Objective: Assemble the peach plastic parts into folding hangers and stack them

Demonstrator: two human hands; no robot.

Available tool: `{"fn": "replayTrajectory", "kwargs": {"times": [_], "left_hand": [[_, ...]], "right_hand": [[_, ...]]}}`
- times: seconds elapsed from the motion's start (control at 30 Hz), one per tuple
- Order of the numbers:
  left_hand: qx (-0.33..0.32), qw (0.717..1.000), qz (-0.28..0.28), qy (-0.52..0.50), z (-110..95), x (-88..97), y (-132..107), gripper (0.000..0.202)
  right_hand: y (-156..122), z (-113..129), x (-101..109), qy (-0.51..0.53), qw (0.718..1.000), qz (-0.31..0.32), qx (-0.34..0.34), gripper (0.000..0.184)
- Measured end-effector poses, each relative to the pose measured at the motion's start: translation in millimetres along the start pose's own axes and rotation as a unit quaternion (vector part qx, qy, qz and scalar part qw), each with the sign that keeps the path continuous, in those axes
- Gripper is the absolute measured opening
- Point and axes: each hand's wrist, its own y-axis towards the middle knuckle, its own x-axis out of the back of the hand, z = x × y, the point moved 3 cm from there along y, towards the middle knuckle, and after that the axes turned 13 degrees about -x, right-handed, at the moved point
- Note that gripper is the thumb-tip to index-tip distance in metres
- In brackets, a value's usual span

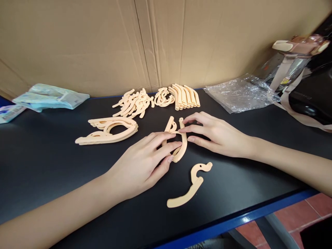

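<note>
Frame of curved cream plastic strips lies on the black worktop between the two hands. The left hand is partly closed on the frame, its fingers laid across it and its thumb at the near end, seemingly steadying it. The right hand is loosely open, fingertips at the frame's right strip, thumb just apart from it; no firm grip shows. The step in hand looks like lining up the frame's strips, and the next move calls for a careful press at a joint with the left hand as a brace. On the frame's near side sits a cream plastic hook-and-strip piece, untouched. Left of the frame is a stack of cream plastic frames; beyond the frame lie a jumbled pile of cream plastic hooks and a row of bent cream plastic bars.
</note>
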Motion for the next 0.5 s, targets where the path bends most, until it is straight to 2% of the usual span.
{"fn": "replayTrajectory", "kwargs": {"times": [0.17, 0.37, 0.5], "left_hand": [[0.017, 0.999, 0.035, 0.010, 1.3, -1.5, 2.7, 0.040], [0.023, 0.998, 0.052, 0.016, 1.5, -2.3, 3.7, 0.045], [0.050, 0.997, 0.052, 0.019, 2.5, -1.9, 3.1, 0.046]], "right_hand": [[-1.0, -0.1, -1.0, -0.014, 1.000, 0.008, 0.006, 0.033], [-1.2, -0.2, -1.6, -0.012, 1.000, 0.017, 0.003, 0.034], [-0.6, 1.0, 1.5, -0.003, 1.000, -0.002, 0.005, 0.030]]}}
